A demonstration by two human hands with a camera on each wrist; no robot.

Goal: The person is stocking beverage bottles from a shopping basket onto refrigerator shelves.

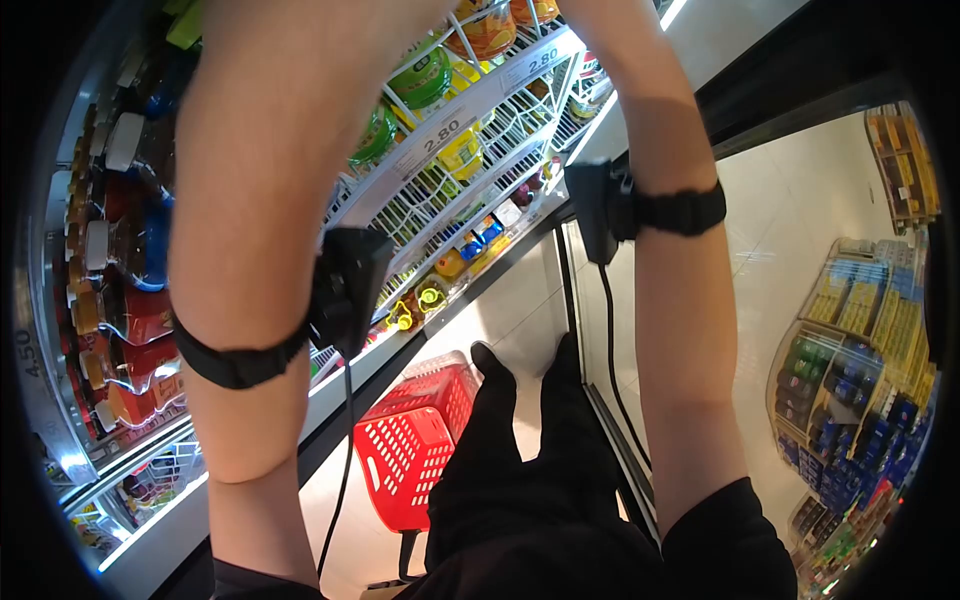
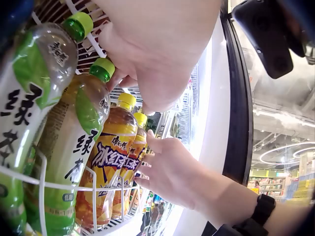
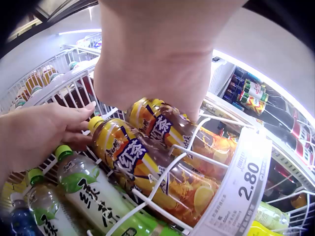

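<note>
Both arms reach up into a cooler shelf; the head view cuts off both hands. In the left wrist view my left hand [image 2: 157, 49] hangs close above green-capped tea bottles [image 2: 74, 137], fingers loosely extended. It appears again in the right wrist view, where the left hand [image 3: 44, 132] has straight fingers beside the cap of a yellow-capped iced tea bottle [image 3: 147, 167]. My right hand [image 2: 172, 172] lays its fingertips and thumb against the rear iced tea bottles [image 2: 110, 162]. From its own wrist camera the right hand [image 3: 157, 73] covers the second bottle's neck, so its fingers are hidden.
Bottles lie in white wire racks [image 3: 162, 169] with a 2.80 price tag [image 3: 248, 182]. A red basket [image 1: 415, 440] stands on the floor below the cooler. Dark bottles [image 1: 130, 300] fill shelves at left. The glass door [image 1: 800, 250] stands open at right.
</note>
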